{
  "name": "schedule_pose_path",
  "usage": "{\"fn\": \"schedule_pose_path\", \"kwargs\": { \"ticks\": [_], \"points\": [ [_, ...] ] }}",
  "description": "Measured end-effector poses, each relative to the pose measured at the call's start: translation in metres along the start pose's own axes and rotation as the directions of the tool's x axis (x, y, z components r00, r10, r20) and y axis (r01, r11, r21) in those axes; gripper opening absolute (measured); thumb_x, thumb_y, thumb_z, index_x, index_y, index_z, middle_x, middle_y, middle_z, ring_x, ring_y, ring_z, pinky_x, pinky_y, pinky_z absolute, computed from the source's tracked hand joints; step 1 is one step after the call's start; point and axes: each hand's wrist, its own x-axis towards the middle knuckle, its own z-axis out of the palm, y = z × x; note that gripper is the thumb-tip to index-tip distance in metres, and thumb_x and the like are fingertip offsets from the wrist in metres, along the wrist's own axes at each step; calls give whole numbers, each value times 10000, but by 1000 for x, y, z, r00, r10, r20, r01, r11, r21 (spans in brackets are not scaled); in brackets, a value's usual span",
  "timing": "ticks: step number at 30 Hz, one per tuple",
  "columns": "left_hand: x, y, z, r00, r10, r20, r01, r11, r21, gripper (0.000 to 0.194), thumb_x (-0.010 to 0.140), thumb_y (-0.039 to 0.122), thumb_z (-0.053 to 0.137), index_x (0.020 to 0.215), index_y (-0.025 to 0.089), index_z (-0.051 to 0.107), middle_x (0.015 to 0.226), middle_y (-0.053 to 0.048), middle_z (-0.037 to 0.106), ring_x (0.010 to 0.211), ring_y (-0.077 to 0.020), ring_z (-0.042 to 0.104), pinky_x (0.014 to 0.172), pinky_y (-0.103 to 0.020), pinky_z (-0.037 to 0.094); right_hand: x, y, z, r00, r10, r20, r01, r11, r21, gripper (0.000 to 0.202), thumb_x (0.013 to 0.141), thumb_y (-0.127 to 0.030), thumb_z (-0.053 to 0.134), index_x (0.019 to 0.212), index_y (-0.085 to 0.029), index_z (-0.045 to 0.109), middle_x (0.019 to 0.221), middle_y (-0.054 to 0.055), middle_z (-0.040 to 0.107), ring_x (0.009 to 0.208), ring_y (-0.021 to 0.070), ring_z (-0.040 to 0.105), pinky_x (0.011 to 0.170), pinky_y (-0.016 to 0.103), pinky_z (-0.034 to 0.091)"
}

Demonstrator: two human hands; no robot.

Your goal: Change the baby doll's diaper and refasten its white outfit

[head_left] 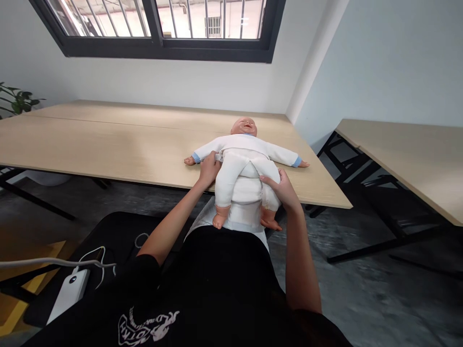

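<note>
A baby doll (241, 142) in a white top with blue cuffs lies on its back, arms spread wide. Its white fabric legs hang over the table's near edge, bare feet downward. Between the legs a white diaper (246, 189) is spread, its lower end hanging toward my lap. My left hand (210, 168) is closed at the doll's hip, pinching a white edge that looks like part of the diaper. My right hand (285, 189) wraps around the doll's leg on the right side, thumb on top; its other fingers are mostly hidden.
The doll lies on a light wooden table (144, 149) below a barred window. Another table (405, 149) stands to the right across a gap. At lower left, a black chair (119, 231) holds a white power bank (70, 291) with a cable.
</note>
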Motion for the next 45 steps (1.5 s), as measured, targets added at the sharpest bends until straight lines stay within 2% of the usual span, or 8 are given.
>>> {"fn": "schedule_pose_path", "kwargs": {
  "ticks": [7,13,18,26,33,39,43,45],
  "points": [
    [1,-9,-11,993,-87,-83,97,987,124,57,960,202,481,973,225,531,1147,-115,717,1140,-303,638,1017,-449,421,-1,-2,0,1000,9,10,-8,1000,-13,603,688,-610,833,1074,-256,535,1126,67,651,1126,343,627,1047,526,507],
    [1,-29,-31,993,-97,-74,109,974,197,191,828,176,634,1006,211,575,1025,-87,701,1094,-319,634,1035,-461,423,-14,-9,-9,989,2,146,-2,1000,0,860,616,-508,917,1317,-271,478,1424,102,573,1355,354,530,1170,543,434],
    [0,-43,-50,995,-77,-63,87,979,182,264,779,81,571,1010,181,652,1023,-113,701,1071,-291,622,1007,-426,465,-26,2,-13,995,-75,72,75,997,-1,866,644,-525,916,1355,-260,500,1526,119,513,1451,338,462,1242,535,370],
    [-11,-37,-60,902,311,298,-314,949,-37,414,819,192,539,1193,195,718,1267,-83,701,1234,-256,597,1094,-392,454,-44,9,-9,998,-62,-26,65,989,133,819,643,-573,904,1288,-235,530,1460,152,585,1405,343,529,1214,538,409],
    [-14,-45,-59,972,198,128,-220,955,197,116,853,205,571,841,197,686,1022,-68,741,1148,-298,609,1068,-456,437,-48,4,-5,994,-78,-69,84,993,83,728,656,-566,884,1222,-212,593,1351,142,646,1299,351,588,1154,552,445],
    [-17,-46,-60,990,104,97,-128,947,295,138,877,199,593,926,207,722,1141,-84,737,1277,-360,546,1078,-535,408,-50,10,-4,986,-131,-104,133,991,11,723,713,-551,848,1282,-200,572,1383,154,629,1289,337,597,1123,537,474],
    [-16,-46,-60,987,103,126,-135,949,283,158,878,176,567,921,209,715,1119,-78,736,1248,-341,567,1090,-530,404,-62,-7,13,823,-451,-346,285,854,-435,571,847,-529,748,1264,-175,584,1303,172,647,1241,352,595,1087,578,474],
    [-16,-46,-60,986,110,124,-139,956,258,183,867,163,546,931,205,712,1123,-85,728,1228,-331,579,1093,-528,409,-73,-18,27,715,-663,-220,446,676,-586,384,949,-453,664,1217,-186,598,1238,150,673,1208,321,613,1088,546,477]
  ]
}}
